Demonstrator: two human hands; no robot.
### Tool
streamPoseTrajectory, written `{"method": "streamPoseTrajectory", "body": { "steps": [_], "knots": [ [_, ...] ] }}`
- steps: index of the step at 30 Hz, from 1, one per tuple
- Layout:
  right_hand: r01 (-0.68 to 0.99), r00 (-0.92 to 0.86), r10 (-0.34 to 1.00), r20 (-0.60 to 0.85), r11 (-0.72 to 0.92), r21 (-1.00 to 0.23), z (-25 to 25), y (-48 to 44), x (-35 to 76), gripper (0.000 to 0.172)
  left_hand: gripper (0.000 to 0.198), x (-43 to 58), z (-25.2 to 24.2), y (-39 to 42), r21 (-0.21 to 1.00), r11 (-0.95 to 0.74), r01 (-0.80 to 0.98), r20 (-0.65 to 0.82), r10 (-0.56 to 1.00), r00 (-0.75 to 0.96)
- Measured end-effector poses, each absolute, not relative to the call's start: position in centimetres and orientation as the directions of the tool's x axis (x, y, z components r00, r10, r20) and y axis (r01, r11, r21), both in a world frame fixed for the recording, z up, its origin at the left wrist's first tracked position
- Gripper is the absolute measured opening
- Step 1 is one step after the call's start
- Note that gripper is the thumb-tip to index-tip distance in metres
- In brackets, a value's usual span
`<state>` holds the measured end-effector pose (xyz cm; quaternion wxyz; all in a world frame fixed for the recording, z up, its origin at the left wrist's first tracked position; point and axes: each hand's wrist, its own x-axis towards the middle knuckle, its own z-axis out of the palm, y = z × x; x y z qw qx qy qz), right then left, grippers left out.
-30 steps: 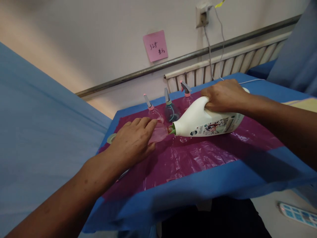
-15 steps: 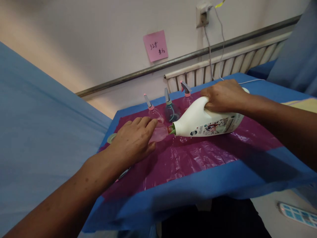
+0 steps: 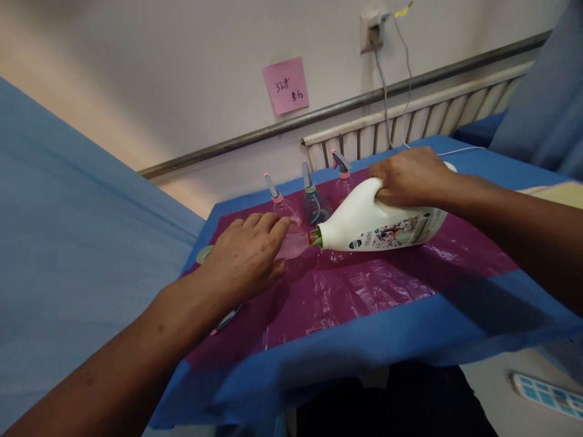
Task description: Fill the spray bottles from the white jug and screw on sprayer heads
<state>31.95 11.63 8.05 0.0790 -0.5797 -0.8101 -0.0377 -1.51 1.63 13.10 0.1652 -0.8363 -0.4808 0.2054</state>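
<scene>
My right hand [image 3: 412,176] is closed round the handle of a large white detergent jug [image 3: 387,221], tipped on its side with its mouth pointing left. The jug's green spout meets the neck of a clear pinkish bottle [image 3: 294,243]. My left hand [image 3: 248,252] is wrapped round that bottle, which lies tilted toward the jug; its base is hidden by my fingers. Behind them stand a pink-collared spray bottle [image 3: 285,209], a dark teal spray bottle [image 3: 316,203] and another with a pink trigger [image 3: 344,179].
A purple plastic sheet [image 3: 346,303] covers part of the blue-draped table [image 3: 410,328]. A pale green cap-like ring [image 3: 204,254] lies left of my wrist. Behind are a radiator [image 3: 410,121], a pipe and a wall socket [image 3: 371,30] with cables. A power strip [image 3: 546,391] is on the floor.
Almost nothing differs. Both hands, the jug and the bottle keep the same places, apart from a very slight shift of the view.
</scene>
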Motion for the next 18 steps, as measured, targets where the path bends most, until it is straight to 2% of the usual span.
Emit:
{"method": "streamPoseTrajectory", "body": {
  "steps": [4,18],
  "knots": [
    [0.961,-0.274,0.951,0.140,0.267,0.065,8.33,11.45,31.68,0.032,0.068,-1.31,13.19,1.69,-0.468,-0.481,0.741,-0.184,0.874,0.451],
    [0.957,-0.291,0.947,0.139,0.288,0.043,8.44,11.47,31.59,0.030,0.056,-0.60,13.62,1.87,-0.492,-0.485,0.723,-0.181,0.869,0.460]
  ]
}}
